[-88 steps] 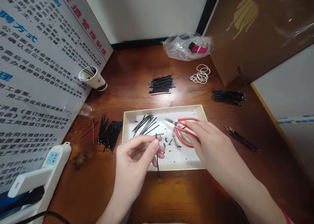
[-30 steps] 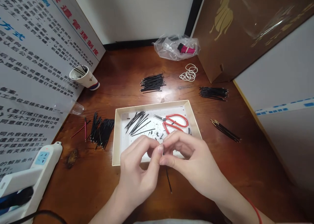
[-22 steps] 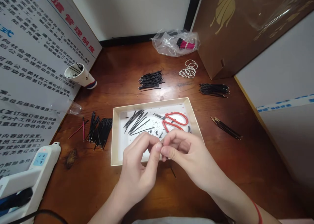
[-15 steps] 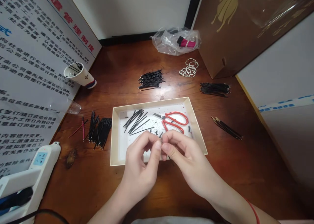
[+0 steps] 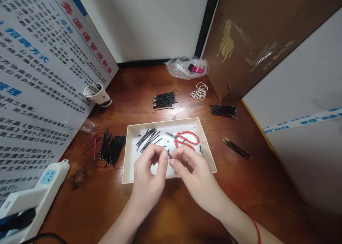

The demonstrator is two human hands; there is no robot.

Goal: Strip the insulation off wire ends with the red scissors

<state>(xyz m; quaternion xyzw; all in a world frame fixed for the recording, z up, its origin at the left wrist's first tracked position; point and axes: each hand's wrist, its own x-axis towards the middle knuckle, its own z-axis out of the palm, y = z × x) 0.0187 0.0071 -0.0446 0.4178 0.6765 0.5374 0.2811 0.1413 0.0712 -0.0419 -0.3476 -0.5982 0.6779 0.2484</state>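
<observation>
Over the near side of a shallow cream tray (image 5: 124, 165), my left hand (image 5: 149, 171) is closed in a pinch of thumb and forefinger. My right hand (image 5: 193, 169) pinches just beside it. Between the fingertips shows a thin black wire (image 5: 169, 154), mostly hidden by the fingers. Scissors with red handles (image 5: 184, 138) lie in the tray beyond my right hand, blades pointing left. To their left rest several loose black wires (image 5: 148, 137), with small dark scraps around them.
Bundles of black wires lie left of the tray (image 5: 112, 149), behind it (image 5: 164, 100) and at right (image 5: 223, 110). Longer wires (image 5: 236, 148) rest further right. White rubber bands (image 5: 200, 90), a plastic bag (image 5: 177, 66), a paper cup (image 5: 97, 94) and a power strip (image 5: 49, 179) surround the work area.
The view has shifted, so the table appears lower and further off. My fingertips have drawn slightly apart, and the dark wire shows more between them.
</observation>
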